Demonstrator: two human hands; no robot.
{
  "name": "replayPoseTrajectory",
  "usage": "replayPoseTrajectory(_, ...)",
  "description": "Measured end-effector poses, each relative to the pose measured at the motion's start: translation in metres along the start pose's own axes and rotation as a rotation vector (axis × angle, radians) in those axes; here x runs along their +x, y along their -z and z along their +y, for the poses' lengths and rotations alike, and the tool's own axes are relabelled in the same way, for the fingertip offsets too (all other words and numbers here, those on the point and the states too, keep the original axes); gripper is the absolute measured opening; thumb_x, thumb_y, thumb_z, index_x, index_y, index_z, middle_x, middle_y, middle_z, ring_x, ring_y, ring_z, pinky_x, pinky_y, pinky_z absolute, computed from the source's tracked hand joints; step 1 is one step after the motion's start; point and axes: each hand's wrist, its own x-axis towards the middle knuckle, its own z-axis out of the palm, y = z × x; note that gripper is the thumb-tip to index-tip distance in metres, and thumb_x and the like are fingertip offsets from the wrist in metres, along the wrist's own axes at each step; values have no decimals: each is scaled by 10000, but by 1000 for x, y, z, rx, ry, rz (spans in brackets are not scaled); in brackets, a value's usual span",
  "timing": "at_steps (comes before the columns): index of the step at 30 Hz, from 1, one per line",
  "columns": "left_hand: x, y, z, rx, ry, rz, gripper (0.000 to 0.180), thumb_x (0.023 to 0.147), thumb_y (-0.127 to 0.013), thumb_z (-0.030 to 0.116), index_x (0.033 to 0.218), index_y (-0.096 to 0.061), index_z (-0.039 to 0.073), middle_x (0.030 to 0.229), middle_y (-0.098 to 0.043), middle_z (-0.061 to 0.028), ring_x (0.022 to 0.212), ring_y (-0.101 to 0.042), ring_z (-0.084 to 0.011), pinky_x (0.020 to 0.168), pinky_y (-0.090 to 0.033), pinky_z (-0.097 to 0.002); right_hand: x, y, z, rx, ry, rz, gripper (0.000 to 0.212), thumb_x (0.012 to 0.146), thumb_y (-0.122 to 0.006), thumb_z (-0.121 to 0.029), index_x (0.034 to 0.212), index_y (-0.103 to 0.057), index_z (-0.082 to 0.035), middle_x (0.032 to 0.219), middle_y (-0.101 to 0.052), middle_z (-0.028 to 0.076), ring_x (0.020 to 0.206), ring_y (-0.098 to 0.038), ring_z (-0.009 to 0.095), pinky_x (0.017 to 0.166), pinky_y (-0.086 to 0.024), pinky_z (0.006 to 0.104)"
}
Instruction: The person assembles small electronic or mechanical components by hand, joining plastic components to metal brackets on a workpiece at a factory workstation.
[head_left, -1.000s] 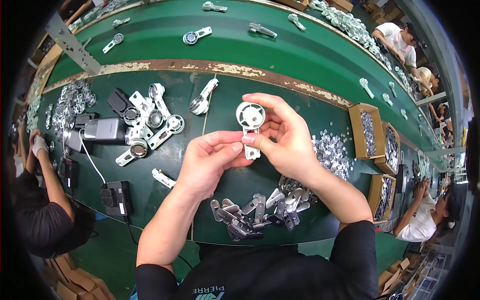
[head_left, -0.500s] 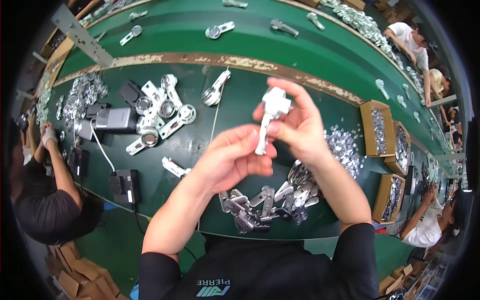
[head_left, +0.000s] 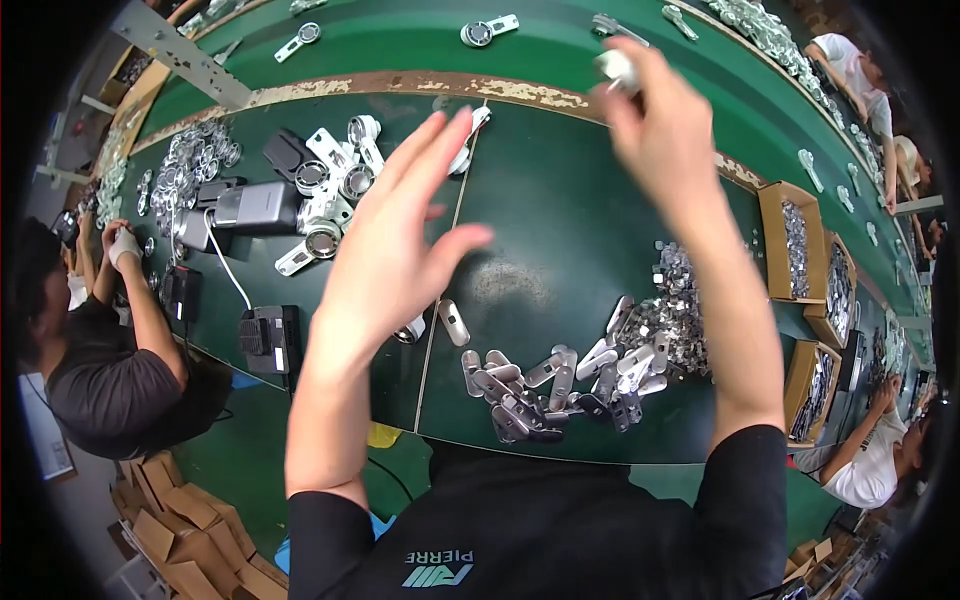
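Observation:
My left hand is raised over the green table with its fingers stretched and thumb spread, nothing in it. Past its fingertips lies a white part with a round head, partly covered by the hand. Another part shows partly below the left wrist. At the far side my right hand reaches over the green conveyor belt, closed on a small white part that is blurred and mostly hidden by the fingers. Nearer me lies a pile of flat silver handle pieces, beside a heap of small shiny square pieces.
White parts with round grilled heads lie at left, by a grey box-shaped device, a black charger-like block and silver rings. Cardboard boxes of small parts stand at right. A co-worker sits at left; others work at right.
My hands have parted. The right one has gone away from me to the belt with the white part; the left has let go, moved left and opened. The view has shifted slightly.

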Motion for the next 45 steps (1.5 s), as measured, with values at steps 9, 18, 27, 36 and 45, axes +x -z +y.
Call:
replayPoseTrajectory(9, -64, -7, -13, 670, -439, -370, 247, 676, -667, 15, 919, -656, 54, 952, -627, -55, 872, -615, -231, 742, -464, -356, -8, 8, 204, -547, -398, -185, 556, 774, -763, -193, 1279, -554, -89, 1021, -670, 219, 970, -643, 397, 844, -530, 468)
replayPoseTrajectory(18, -39, -36, -2, -334, 118, -265, 448, 803, -594, -119, 1230, -599, 18, 841, -597, -28, 676, -610, -120, 622, -508, -229, -94, 94, 26, 206, -254, -648, 107, 744, -761, -90, 829, -710, -50, 780, -613, 96, 760, -626, 285, 662, -507, 389)
replayPoseTrajectory(27, -14, -73, 34, -825, 343, -338, 468, 853, -562, -103, 1302, -554, 28, 844, -568, -1, 671, -631, -92, 614, -521, -213, -114, 88, 17, 38, -152, -677, 109, 794, -696, -87, 837, -611, -35, 862, -536, 124, 875, -557, 328, 761, -484, 420)
replayPoseTrajectory(36, -18, -77, 21, -1033, 337, -124, 183, 880, -624, -22, 997, -512, 65, 852, -650, -67, 704, -633, -130, 612, -503, -240, -128, 84, 9, 104, 33, -324, 179, 751, -733, -11, 889, -620, -27, 854, -650, 120, 773, -635, 312, 702, -529, 378)
replayPoseTrajectory(45, -22, -101, 12, -1388, 374, 9, 276, 936, -612, 22, 1206, -592, -34, 1098, -675, -137, 914, -662, -168, 846, -536, -279, -77, 57, -73, 631, -318, -172, 126, 826, -706, 13, 943, -660, 5, 872, -659, 101, 716, -667, 171, 596, -536, 264)
